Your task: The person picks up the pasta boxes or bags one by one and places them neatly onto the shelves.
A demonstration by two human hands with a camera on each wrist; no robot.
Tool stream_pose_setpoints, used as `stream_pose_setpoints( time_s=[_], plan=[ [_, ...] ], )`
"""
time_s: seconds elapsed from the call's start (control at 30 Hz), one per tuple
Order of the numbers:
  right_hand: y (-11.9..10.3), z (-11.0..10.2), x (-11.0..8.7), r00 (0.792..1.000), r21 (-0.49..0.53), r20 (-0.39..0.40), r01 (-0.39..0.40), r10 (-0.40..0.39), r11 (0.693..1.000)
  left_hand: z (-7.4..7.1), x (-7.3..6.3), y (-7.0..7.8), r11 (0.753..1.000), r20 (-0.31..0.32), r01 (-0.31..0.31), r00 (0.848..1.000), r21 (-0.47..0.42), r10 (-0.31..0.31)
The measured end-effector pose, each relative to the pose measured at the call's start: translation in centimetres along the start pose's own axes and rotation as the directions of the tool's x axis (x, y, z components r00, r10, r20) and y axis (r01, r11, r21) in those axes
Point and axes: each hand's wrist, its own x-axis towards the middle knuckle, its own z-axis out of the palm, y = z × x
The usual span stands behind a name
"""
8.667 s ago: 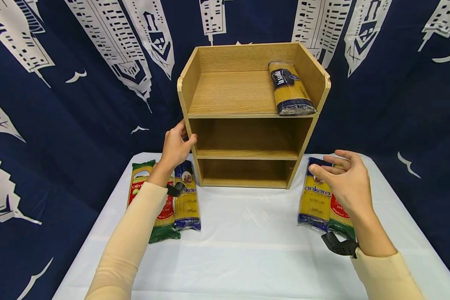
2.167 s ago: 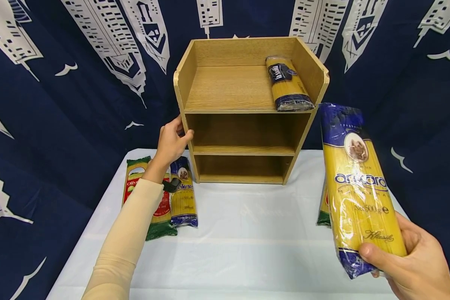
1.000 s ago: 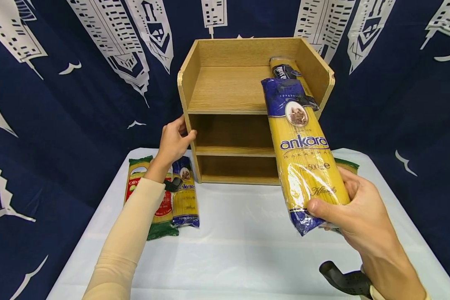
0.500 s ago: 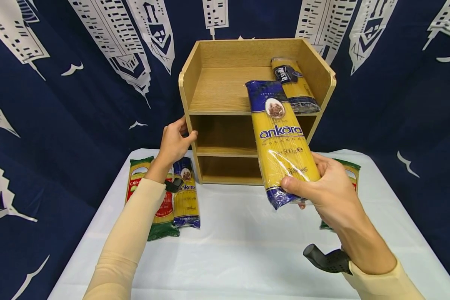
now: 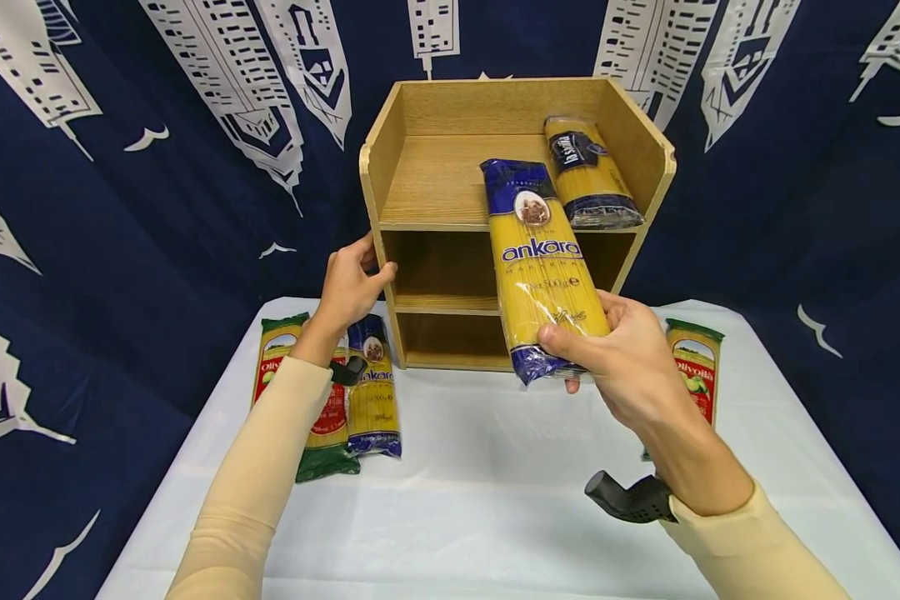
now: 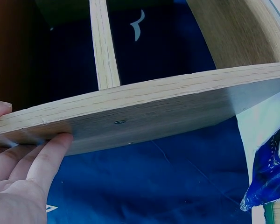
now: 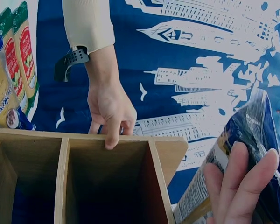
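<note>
My right hand point(image 5: 630, 358) grips the lower end of a yellow and blue pack of spaghetti point(image 5: 543, 267), thumb on top and fingers underneath. The pack slants up, its far end over the top tier of the wooden shelf unit point(image 5: 457, 179). In the right wrist view, fingers point(image 7: 235, 182) press the pack's underside. My left hand point(image 5: 348, 283) holds the unit's left side panel point(image 6: 144, 100), thumb at the front edge and fingers on the outer face. Another spaghetti pack point(image 5: 592, 175) lies at the right of the top tier.
On the white table point(image 5: 465, 500), left of the unit, lie a blue-ended spaghetti pack point(image 5: 372, 392) and red and green Olivoila packs point(image 5: 330, 433). Another Olivoila pack point(image 5: 693, 358) lies at the right, partly behind my right forearm. A dark blue printed cloth point(image 5: 195, 250) hangs behind.
My right hand has picked up the spaghetti pack from the table's right side and carried it left and forward to the top tier. The left hand stays on the side panel.
</note>
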Motion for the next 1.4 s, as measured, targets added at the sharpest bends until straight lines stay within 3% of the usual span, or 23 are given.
stream_pose_setpoints(
  time_s=[0.23, 0.6, 0.9, 1.2, 1.4],
  plan=[
    [-0.5, 0.7, 1.3, 0.999, 0.139, -0.021, -0.026, 0.029, 0.990, -0.1, -0.1, 0.2, 1.000, -0.003, -0.002, 1.000, -0.005, 0.002],
    [-1.1, 1.6, 4.1, 0.993, 0.057, -0.096, -0.070, 0.075, 0.996, 0.0, -0.1, 0.0, 1.000, -0.002, -0.005, 1.000, 0.005, 0.005],
    [-1.1, 1.6, 6.1, 0.990, 0.085, -0.126, -0.054, 0.065, 0.995, 0.1, -0.1, -0.1, 1.000, -0.003, -0.010, 1.000, 0.002, 0.010],
    [-1.1, 1.2, 4.9, 0.993, -0.052, -0.118, -0.011, 0.005, 0.999, 0.1, 0.0, -0.3, 1.000, -0.017, -0.031, 0.999, -0.005, 0.031],
    [-1.3, 0.7, 3.2, 0.992, -0.181, -0.108, 0.042, -0.063, 0.983, 0.2, 0.0, -0.2, 1.000, -0.019, -0.024, 1.000, -0.008, 0.023]
  ],
)
